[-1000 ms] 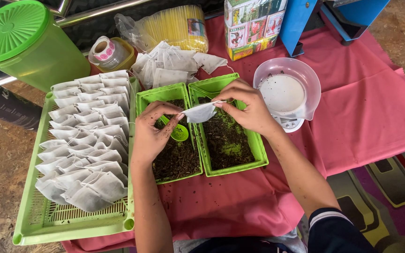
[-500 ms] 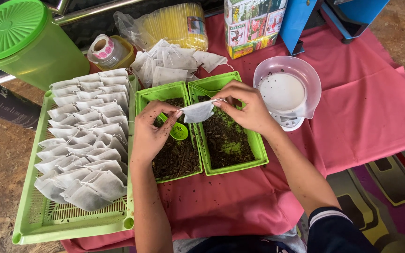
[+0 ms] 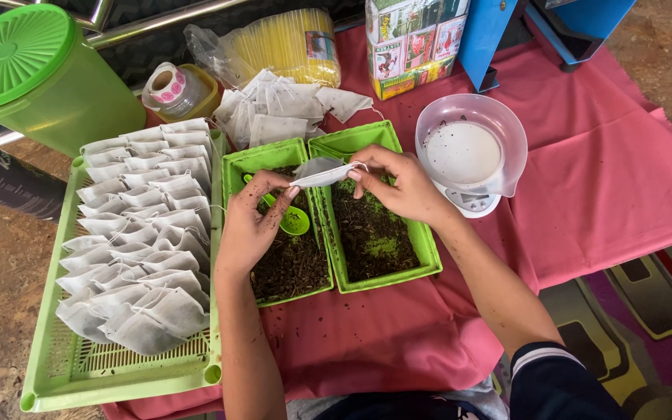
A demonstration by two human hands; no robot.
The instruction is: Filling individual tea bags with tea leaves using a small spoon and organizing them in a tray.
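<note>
1. Head view: the left hand (image 3: 249, 225) and right hand (image 3: 398, 185) are pinching a small white bag (image 3: 322, 172) between them, fingers closed on its two ends, above two green trays (image 3: 328, 148) of dark loose tea.
2. A green scoop (image 3: 292, 221) is lying in the left tray, just beside the left hand.
3. Filled bags (image 3: 138, 241) are lying in rows on a green basket (image 3: 118, 381) to the left.
4. A white scale (image 3: 472, 155) is sitting right of the trays on a pink cloth (image 3: 608, 179).
</note>
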